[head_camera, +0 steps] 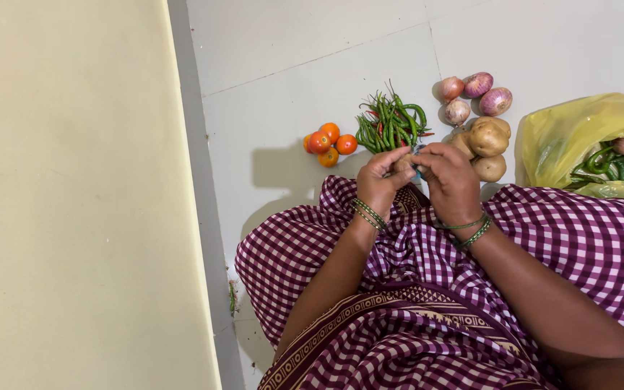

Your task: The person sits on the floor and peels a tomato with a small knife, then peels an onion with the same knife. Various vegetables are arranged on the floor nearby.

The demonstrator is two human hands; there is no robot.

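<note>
- two bare hands meet just above the lap: the left hand (383,175) curls its fingers round a small pale brown, rounded thing (404,163), seemingly a potato, and the right hand (450,175) closes over it from the other side, with a bit of blue (418,173) showing between them; what that blue thing is cannot be told.
- both wrists carry thin green bangles (370,214), hard and glossy.
- the held thing lies between the two hands, touching both, just short of the green chillies (391,123).
- the chillies are slim, shiny, curved pods in a loose heap on a smooth pale grey tiled floor (283,87).
- left of the chillies: four round, glossy orange-red tomatoes (328,142).
- right of the chillies: four papery purple-pink onions (474,95), and below them lumpy, matt tan potatoes (487,144).
- farther right of the chillies: a crinkled yellow plastic bag (565,133) with more green pods inside.
- nearer than the chillies: soft maroon-and-white checked cloth (557,231) over the knees.
</note>
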